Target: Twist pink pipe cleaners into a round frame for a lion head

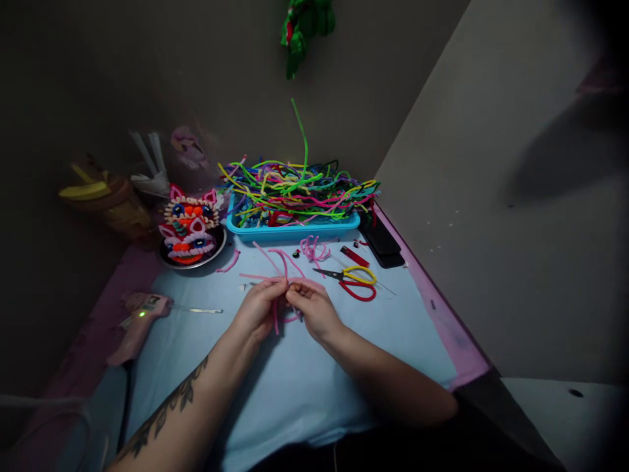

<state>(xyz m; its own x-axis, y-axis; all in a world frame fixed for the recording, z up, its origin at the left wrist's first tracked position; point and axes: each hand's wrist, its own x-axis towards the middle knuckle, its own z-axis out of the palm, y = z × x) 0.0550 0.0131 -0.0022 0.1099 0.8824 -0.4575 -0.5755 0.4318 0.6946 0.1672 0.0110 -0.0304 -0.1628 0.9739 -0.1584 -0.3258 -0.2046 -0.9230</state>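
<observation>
My left hand (pixel 265 298) and my right hand (pixel 310 303) meet over the middle of the table, fingertips pinched close together. Between them is a bunch of pink pipe cleaners (pixel 284 261), whose loose ends spread out above and to the left, with one end and a loop hanging below the fingers. Exactly where they join is hidden behind my fingertips. Scissors (pixel 356 282) with one yellow and one red handle lie open just right of my right hand. Beyond them sits a loose tangle of pink pipe cleaner (pixel 314 249).
A blue tray (pixel 295 233) heaped with colourful pipe cleaners stands at the back. On the left are a bowl (pixel 189 264) holding fuzzy animal-head figures and a pink glue gun (pixel 142 324) with its light on. A red lighter (pixel 354 256) and a black phone-like object (pixel 383 242) lie right.
</observation>
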